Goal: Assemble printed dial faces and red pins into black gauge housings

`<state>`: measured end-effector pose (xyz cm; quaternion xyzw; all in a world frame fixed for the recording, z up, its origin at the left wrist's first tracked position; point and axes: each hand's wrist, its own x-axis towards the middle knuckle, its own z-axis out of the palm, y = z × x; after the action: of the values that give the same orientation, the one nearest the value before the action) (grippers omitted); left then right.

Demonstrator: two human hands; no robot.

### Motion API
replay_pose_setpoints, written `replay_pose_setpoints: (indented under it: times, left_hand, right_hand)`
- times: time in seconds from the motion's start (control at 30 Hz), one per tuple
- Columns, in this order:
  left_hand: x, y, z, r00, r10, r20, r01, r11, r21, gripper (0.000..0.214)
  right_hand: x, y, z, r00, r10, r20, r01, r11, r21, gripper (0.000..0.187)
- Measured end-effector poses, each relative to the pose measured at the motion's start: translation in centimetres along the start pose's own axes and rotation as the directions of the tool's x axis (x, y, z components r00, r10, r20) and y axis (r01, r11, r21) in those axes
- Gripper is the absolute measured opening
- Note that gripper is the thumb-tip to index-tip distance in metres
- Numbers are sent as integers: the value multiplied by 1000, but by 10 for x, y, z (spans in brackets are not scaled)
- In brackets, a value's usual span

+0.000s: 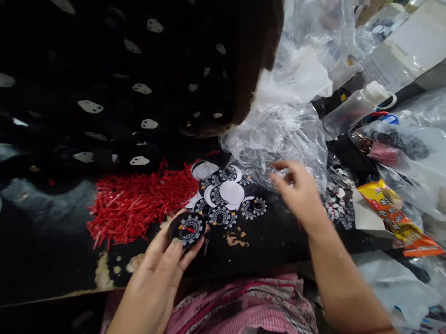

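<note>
My left hand grips a small round black gauge with a printed dial and a red needle, just above the black table's front edge. My right hand reaches into a crumpled clear plastic bag of clear rings, its fingers pinched together; what they hold is too small to make out. Between the hands lie several printed dial discs, some face down and white. A heap of red needles lies left of the discs.
A person in a black patterned garment sits close across the table. At right are a clear bottle, a yellow snack packet, more dial discs and plastic bags.
</note>
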<state>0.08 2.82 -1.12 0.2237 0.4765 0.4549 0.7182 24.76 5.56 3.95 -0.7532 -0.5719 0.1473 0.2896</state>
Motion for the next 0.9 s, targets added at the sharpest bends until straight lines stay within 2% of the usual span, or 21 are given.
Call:
replay_pose_setpoints:
  times: [0.03, 0.07, 0.13, 0.2, 0.27, 0.33, 0.4, 0.47, 0.5, 0.6, 0.73, 0.8, 0.9]
  left_hand:
    - [1, 0, 1, 1000, -23, -2, 23, 999, -29, 36]
    - [2, 0, 2, 999, -47, -7, 47, 998, -37, 34]
    - [4, 0, 6, 997, -73, 7, 73, 996, -42, 31]
    - [5, -1, 11, 995, -101, 23, 102, 993, -61, 28]
    - [5, -1, 16, 991, -123, 46, 128, 986, -111, 28]
    - [5, 0, 21, 987, -133, 92, 146, 977, -155, 31]
    - [6, 0, 24, 977, -159, 139, 184, 965, -186, 35]
    - [6, 0, 26, 975, -169, 144, 195, 962, -192, 38]
    - [7, -1, 26, 979, -160, 125, 181, 967, -178, 38]
    - [8, -3, 20, 995, -63, 77, 67, 996, -59, 35]
    - [6, -5, 11, 990, 102, 102, -118, 979, 168, 36]
    - [3, -4, 10, 980, 155, 128, -184, 949, 256, 34]
    - [-2, -1, 10, 965, 214, 149, -253, 909, 332, 33]
  right_hand:
    - [8, 17, -7, 997, 48, -68, -57, 987, -153, 35]
    - [14, 32, -12, 997, 48, -63, -62, 972, -227, 36]
    - [24, 51, -17, 999, 23, -41, -34, 961, -275, 29]
    - [27, 54, -15, 999, -20, -46, 8, 968, -250, 24]
    - [22, 42, -8, 993, -57, -104, 35, 979, -203, 26]
    - [9, 20, 3, 993, -70, -91, 66, 997, -44, 26]
    - [-8, -7, 16, 992, -102, 79, 85, 977, 198, 26]
    - [-25, -32, 30, 943, -213, 257, 111, 926, 360, 27]
    - [-32, -42, 35, 920, -270, 286, 148, 912, 383, 28]
    - [-41, -60, 46, 896, -359, 261, 268, 906, 329, 30]
    - [-35, -69, 49, 899, -331, 286, 249, 924, 289, 23]
    - [-32, -73, 52, 912, -304, 274, 254, 946, 203, 36]
    - [-31, -79, 59, 912, -359, 198, 347, 933, 94, 46]
